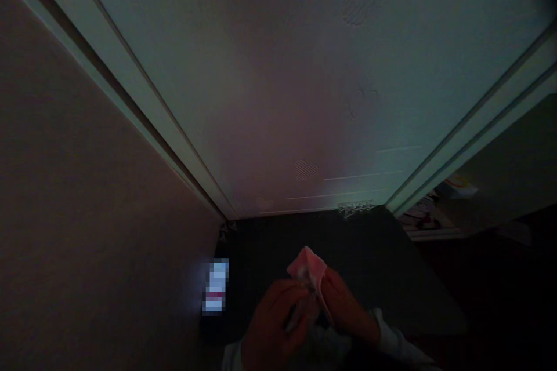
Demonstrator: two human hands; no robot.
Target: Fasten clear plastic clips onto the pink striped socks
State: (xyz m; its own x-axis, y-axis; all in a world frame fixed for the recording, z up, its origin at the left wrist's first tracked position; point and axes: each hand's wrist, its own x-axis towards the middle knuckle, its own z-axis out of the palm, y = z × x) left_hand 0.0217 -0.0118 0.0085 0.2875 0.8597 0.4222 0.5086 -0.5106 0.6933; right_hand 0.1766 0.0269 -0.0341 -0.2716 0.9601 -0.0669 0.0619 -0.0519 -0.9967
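Dim light filled the room, and a dark surface (374,266) ran from the bottom edge up to the foot of a pale wall (278,69). Nearest the camera were two hands, both in light sleeves. One pink cloth (308,266) was between them, held just above the dark surface, its top corner poking up above the fingers. The left hand (272,330) was curled, its fingertips pinched on the lower edge of the cloth. The right hand (346,307) was closed on the cloth's right side, the thumb pressed along it. A paler, crumpled patch lay below the hands at the bottom edge (too dark to tell what it was).

Just left of the hands stood one small glowing screen (215,287), blurred into blocks, the only bright spot on that side, close beside a brownish side panel (87,214). Farther back, the pale wall carried faint heart shapes; I counted about five, some hatched, one (306,170) low near the surface. Two pale frame strips slanted up on either side of the wall. At the far right, some printed papers (429,214) lay behind the right strip, partly hidden by it
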